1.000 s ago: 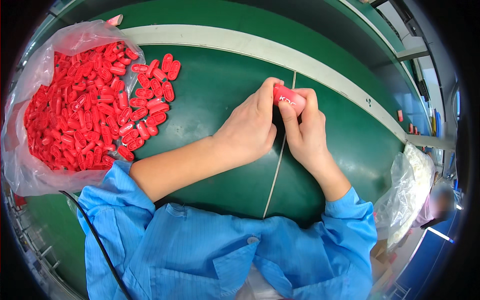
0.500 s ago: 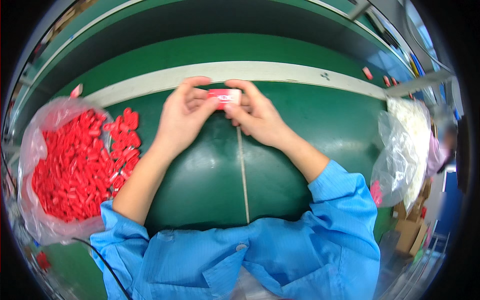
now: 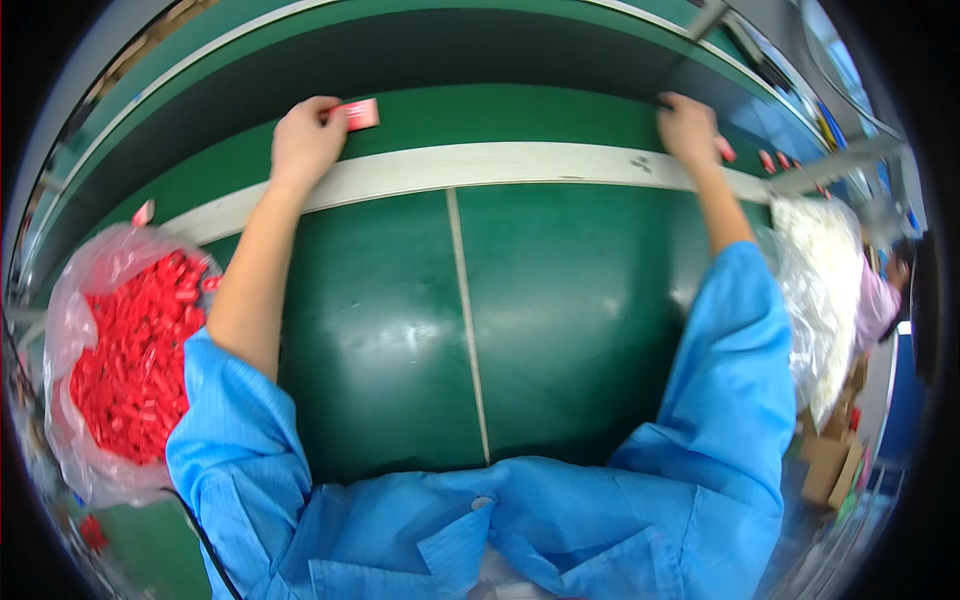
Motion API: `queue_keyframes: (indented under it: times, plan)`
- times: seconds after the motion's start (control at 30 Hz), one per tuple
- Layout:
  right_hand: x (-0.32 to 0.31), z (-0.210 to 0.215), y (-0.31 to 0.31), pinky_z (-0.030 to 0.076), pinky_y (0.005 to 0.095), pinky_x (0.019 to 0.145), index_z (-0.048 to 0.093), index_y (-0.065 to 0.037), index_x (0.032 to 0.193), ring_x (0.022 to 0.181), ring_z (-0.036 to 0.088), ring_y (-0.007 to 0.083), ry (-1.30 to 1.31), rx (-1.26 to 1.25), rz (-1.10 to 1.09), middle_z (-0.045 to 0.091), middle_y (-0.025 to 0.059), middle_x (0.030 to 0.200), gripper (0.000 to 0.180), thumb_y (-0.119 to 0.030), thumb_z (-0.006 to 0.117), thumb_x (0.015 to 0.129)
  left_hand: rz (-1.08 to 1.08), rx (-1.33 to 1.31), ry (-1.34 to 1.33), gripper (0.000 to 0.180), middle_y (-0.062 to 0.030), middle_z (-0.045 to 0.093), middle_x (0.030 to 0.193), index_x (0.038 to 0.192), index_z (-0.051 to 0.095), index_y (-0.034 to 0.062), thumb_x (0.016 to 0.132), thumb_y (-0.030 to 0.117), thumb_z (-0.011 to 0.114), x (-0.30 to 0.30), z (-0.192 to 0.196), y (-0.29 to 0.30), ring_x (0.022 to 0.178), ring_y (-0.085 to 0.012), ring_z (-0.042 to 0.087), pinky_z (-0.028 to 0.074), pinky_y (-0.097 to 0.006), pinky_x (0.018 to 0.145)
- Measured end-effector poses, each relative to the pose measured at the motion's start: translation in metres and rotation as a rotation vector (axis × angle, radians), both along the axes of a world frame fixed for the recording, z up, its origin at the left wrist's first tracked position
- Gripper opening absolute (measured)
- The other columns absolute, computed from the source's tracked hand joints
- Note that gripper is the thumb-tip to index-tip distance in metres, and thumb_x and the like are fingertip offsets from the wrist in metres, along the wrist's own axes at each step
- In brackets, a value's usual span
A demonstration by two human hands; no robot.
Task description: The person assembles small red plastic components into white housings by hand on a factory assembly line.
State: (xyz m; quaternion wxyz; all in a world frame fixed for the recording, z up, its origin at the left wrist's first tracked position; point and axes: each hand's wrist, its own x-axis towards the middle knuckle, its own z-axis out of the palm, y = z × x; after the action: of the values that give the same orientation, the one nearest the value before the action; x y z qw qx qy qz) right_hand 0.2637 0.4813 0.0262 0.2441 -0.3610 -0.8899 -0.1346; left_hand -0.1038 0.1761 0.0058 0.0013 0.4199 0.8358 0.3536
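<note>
Green covers nearly everything we see: a dark green worktop (image 3: 560,320) fills the middle of the view, split by a thin pale seam (image 3: 468,330) that runs away from us. Across its far edge lies a pale cream strip (image 3: 500,165), and beyond that a second green band, a belt (image 3: 500,105), curves along the far side with a darker shadowed channel behind it.

Our two hands are stretched far apart, both reaching over the cream strip. Our left hand (image 3: 305,140) sits over the belt with its fingertips pinched on a small pink-red piece (image 3: 360,113), which rests flat just beside the thumb. Our right hand (image 3: 688,128) lies palm down on the belt well to the right; we cannot tell whether it grips anything, though a little red piece (image 3: 726,150) shows at its outer edge. A few more red bits (image 3: 775,160) lie further along the belt.

At our left side a clear plastic bag (image 3: 75,300) sits open on the worktop, heaped with small red parts (image 3: 135,360). One loose pink piece (image 3: 143,212) stands just beyond the bag near the strip. On our right a second clear bag (image 3: 825,300) holds whitish contents. Past it, low at the right rim, we make out brown cardboard boxes (image 3: 830,465) and another person's sleeve (image 3: 878,300). Blue sleeves (image 3: 730,400) cover our arms.
</note>
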Motion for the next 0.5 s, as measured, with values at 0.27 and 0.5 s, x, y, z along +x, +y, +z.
queue_keyframes:
  times: [0.27,0.5]
  plan:
    - [0.114,-0.025,0.128,0.041,0.0409,0.091,0.056,-0.001,0.113,0.103,0.056,0.0365,-0.358,-0.264,-0.458,0.058,0.0235,0.109,0.042,-0.023,0.05,0.079,-0.139,-0.231,-0.008,0.029,-0.0139,0.062,0.099,0.106,0.061,0.0028,0.083,0.02,0.059,0.009,0.071,-0.075,0.093,-0.0267,0.06,0.046,-0.032,0.083]
    - [0.078,-0.002,0.098,0.049,0.0347,0.069,0.059,-0.003,0.11,0.08,0.063,0.0261,-0.039,-0.371,-0.139,0.065,0.0153,0.088,0.04,-0.031,0.06,0.082,-0.061,-0.352,0.418,0.057,-0.0231,0.043,0.127,0.124,0.048,0.0032,0.079,0.034,0.064,0.063,0.044,-0.204,0.118,-0.0387,0.042,0.035,-0.046,0.098]
